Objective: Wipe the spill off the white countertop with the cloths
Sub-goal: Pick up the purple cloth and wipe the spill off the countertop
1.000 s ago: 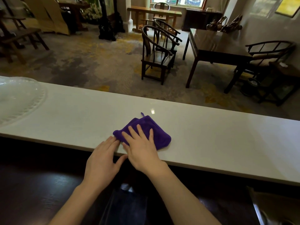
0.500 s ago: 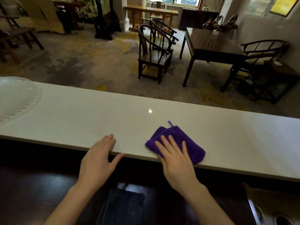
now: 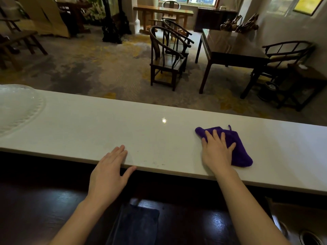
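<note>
A folded purple cloth (image 3: 238, 147) lies on the long white countertop (image 3: 159, 137), right of centre. My right hand (image 3: 216, 151) presses flat on the cloth's left half with fingers spread. My left hand (image 3: 110, 172) rests flat on the counter's near edge, fingers together, holding nothing. Faint specks mark the counter surface (image 3: 155, 162) near the front edge between my hands. A dark cloth (image 3: 136, 225) lies on the lower dark surface below the counter.
A large clear glass plate (image 3: 16, 108) sits at the counter's left end. Beyond the counter are wooden chairs (image 3: 166, 59) and a dark table (image 3: 228, 48) on carpet. A metal fitting (image 3: 307, 236) shows at the lower right.
My right hand has slid the purple cloth to the right along the counter. My left hand has stayed on the near edge.
</note>
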Demonstrator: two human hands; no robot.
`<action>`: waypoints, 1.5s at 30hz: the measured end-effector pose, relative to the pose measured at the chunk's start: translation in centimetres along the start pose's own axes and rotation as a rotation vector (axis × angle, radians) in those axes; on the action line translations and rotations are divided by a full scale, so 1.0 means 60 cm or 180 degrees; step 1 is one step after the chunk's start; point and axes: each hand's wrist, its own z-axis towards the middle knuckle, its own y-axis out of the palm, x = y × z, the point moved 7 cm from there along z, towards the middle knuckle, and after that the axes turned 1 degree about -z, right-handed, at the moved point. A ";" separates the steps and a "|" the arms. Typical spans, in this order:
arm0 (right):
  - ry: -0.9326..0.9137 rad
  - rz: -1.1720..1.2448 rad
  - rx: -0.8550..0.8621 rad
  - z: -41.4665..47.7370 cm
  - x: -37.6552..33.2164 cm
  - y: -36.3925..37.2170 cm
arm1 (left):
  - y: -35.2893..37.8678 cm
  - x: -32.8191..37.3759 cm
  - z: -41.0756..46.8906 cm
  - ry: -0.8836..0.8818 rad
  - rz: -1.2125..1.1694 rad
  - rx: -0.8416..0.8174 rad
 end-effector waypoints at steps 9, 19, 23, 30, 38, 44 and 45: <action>0.0019 0.0035 -0.0046 0.047 -0.068 0.004 | 0.000 0.002 0.000 0.0043 0.0048 0.0039; -0.0523 0.0005 -0.0172 0.064 -0.173 0.020 | -0.002 0.001 0.001 0.0042 0.0077 0.0102; -0.1000 0.0042 -0.0273 0.043 -0.222 0.033 | -0.001 0.001 0.002 0.0027 0.0069 0.0099; -0.2078 0.0074 -0.0461 -0.035 -0.304 0.065 | 0.000 -0.001 0.002 0.0041 0.0076 0.0118; -0.2856 -0.0106 -0.0400 -0.132 -0.295 0.083 | -0.009 -0.009 0.007 -0.0094 -0.0101 0.0168; -0.2998 -0.0086 -0.0403 -0.179 -0.255 0.068 | -0.003 -0.015 0.007 -0.0151 -0.0174 0.0197; -0.2986 -0.0027 -0.0454 -0.185 -0.247 0.066 | -0.002 -0.014 0.007 -0.0127 -0.0149 0.0181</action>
